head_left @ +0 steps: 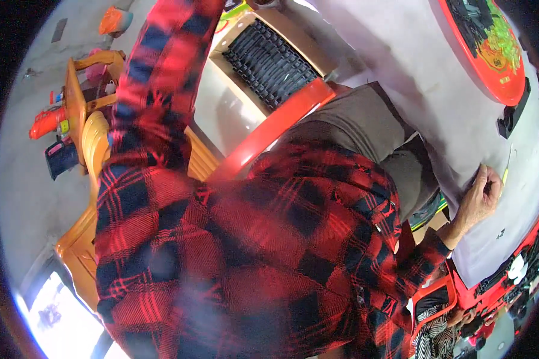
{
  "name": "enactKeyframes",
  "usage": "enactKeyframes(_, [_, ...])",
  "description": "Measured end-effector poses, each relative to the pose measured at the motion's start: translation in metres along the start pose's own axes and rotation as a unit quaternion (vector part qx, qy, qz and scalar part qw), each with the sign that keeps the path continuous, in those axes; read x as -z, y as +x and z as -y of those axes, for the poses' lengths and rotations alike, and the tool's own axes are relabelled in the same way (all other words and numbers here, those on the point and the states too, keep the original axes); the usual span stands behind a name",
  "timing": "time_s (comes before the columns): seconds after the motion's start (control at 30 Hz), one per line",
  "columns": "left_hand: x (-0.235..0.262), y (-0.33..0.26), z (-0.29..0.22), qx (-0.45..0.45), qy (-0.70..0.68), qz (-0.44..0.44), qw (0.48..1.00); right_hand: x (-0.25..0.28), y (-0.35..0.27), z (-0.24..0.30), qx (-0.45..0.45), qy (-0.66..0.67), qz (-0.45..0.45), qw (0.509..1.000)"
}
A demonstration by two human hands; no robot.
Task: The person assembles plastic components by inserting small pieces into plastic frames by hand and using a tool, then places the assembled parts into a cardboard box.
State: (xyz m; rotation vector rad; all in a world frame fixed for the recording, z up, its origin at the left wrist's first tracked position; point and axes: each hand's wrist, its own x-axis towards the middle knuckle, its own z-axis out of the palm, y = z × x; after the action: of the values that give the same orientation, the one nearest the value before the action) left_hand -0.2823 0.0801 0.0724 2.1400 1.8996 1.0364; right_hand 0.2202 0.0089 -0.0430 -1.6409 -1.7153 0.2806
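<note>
My right hand (482, 194) rests on the pale cloth-covered table (401, 54) at the right with its fingers curled in. A thin tool with a yellow handle (505, 175) and a slim metal tip sticks out at the fingertips and appears to be in that grip. Small black bits (500, 234) lie on the cloth nearby. My left arm, in a red and black plaid sleeve (167, 72), reaches up past the top edge, where the hand is out of sight. Beside that arm stands an open cardboard box (299, 39) with rows of black parts (269, 63).
A red oval tray (503, 90) at the upper right holds black parts and yellow-green pieces. A black bracket-like piece (512, 113) lies beside it. A red bar (275, 128) crosses before the box. Wooden chairs (78, 245) stand left. More black parts (509, 278) cover a red surface, lower right, near another person's hand (458, 316).
</note>
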Motion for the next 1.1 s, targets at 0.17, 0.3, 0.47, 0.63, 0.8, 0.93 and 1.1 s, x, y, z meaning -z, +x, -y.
enactKeyframes(0.17, [0.006, -0.086, 0.028, 0.07, 0.045, -0.108, 0.991, 0.005, 0.001, 0.009, 0.006, -0.03, -0.001, 1.0])
enactKeyframes(0.3, [-0.009, -0.182, 0.116, 0.099, -0.201, -0.15, 0.963, 0.001, 0.003, -0.002, -0.005, -0.01, 0.016, 1.0])
enactKeyframes(0.47, [-0.061, -0.238, 0.189, 0.204, 0.221, 0.054, 0.952, 0.007, 0.0, 0.004, -0.008, -0.037, 0.01, 0.999])
enactKeyframes(0.63, [-0.091, -0.271, 0.239, 0.291, 0.215, 0.148, 0.92, 0.009, 0.0, -0.005, -0.019, -0.007, 0.014, 1.0])
enactKeyframes(0.8, [-0.114, -0.282, 0.272, 0.318, 0.212, 0.206, 0.901, 0.009, -0.001, 0.004, -0.03, -0.012, 0.016, 0.999])
enactKeyframes(0.93, [-0.125, -0.283, 0.289, 0.359, 0.2, 0.251, 0.877, 0.007, -0.002, 0.014, -0.046, -0.011, 0.008, 0.999])
enactKeyframes(1.1, [-0.136, -0.283, 0.305, 0.327, 0.193, 0.224, 0.898, 0.007, -0.001, 0.027, -0.073, -0.032, 0.008, 0.997])
